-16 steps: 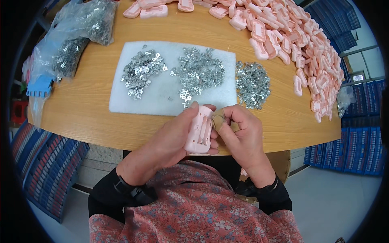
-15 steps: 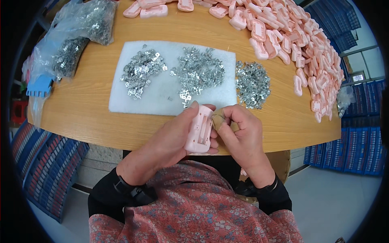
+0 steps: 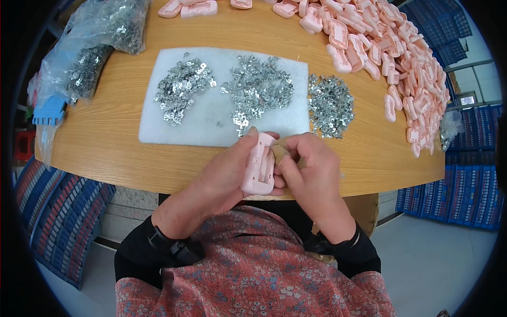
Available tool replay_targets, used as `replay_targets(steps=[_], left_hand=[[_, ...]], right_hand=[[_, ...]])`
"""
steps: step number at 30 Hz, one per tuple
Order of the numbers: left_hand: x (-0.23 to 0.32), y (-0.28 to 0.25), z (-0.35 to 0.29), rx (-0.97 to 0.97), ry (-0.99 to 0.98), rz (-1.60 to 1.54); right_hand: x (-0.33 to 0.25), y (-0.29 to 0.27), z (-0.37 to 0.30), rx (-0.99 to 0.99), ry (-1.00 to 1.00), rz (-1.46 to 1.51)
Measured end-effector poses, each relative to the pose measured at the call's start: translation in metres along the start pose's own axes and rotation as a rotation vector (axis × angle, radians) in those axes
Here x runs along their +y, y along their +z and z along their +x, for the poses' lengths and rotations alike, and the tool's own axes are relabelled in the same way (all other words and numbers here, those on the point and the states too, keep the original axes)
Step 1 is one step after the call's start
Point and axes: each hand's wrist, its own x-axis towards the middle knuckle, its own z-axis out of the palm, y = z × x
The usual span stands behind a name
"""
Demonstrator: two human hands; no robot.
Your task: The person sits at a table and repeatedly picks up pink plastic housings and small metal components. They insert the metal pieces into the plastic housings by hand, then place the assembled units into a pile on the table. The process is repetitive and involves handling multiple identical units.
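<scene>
- Your left hand is closed around a pink plastic casing, with the thumb at its upper end and the fingers behind it.
- Your right hand is bent, with the fingertips near the upper right edge of this casing; whether they grip a small part, I cannot tell, because they hide it.
- A tan covering is visible at the fingertips of this hand.
- The casing is tilted a little, its long open slot facing up, in front of you at the near edge of the wooden table.
- Beyond your hands lies a white mat, and on it are a left pile of metal pieces and a middle pile of metal pieces.
- A third metal pile is on the wood, just beside the right edge of the mat.
- Farther to the right spreads a big heap of pink casings.
- At far left are clear plastic bags with metal pieces inside, near a blue foam block.
</scene>
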Motion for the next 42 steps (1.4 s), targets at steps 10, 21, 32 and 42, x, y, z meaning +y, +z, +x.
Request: replay_targets(steps=[10, 21, 32, 42], left_hand=[[-0.001, -0.001, 0.000, -0.033, 0.063, -0.078], [0.001, -0.008, 0.001, -0.018, 0.151, 0.024], [0.009, -0.015, -0.007, 0.017, 0.184, 0.027], [0.008, -0.027, -0.010, -0.058, 0.200, 0.022]], right_hand=[[0.002, -0.019, -0.013, -0.078, -0.229, -0.189], [0.012, -0.020, -0.007, 0.040, -0.134, -0.050], [0.031, -0.017, 0.044, -0.029, -0.144, -0.256], [0.037, -0.005, 0.063, -0.084, -0.154, -0.333]])
